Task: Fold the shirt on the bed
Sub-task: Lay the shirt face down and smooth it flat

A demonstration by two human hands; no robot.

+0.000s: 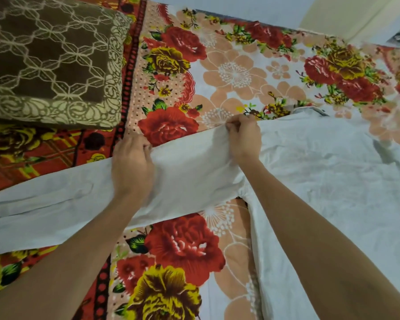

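Note:
A white long-sleeved shirt lies spread on the flowered bed sheet, its body at the right and one sleeve stretching out to the left. My left hand grips the upper edge of that sleeve near its middle, fingers curled over the cloth. My right hand pinches the sleeve's upper edge close to the shoulder seam. The shirt's collar shows just beyond my right hand. The shirt's lower right part runs out of view.
A brown pillow with a pale lattice pattern lies at the upper left, close above the sleeve. The bed's far edge and a pale wall run along the top. Bare flowered sheet lies above and below the sleeve.

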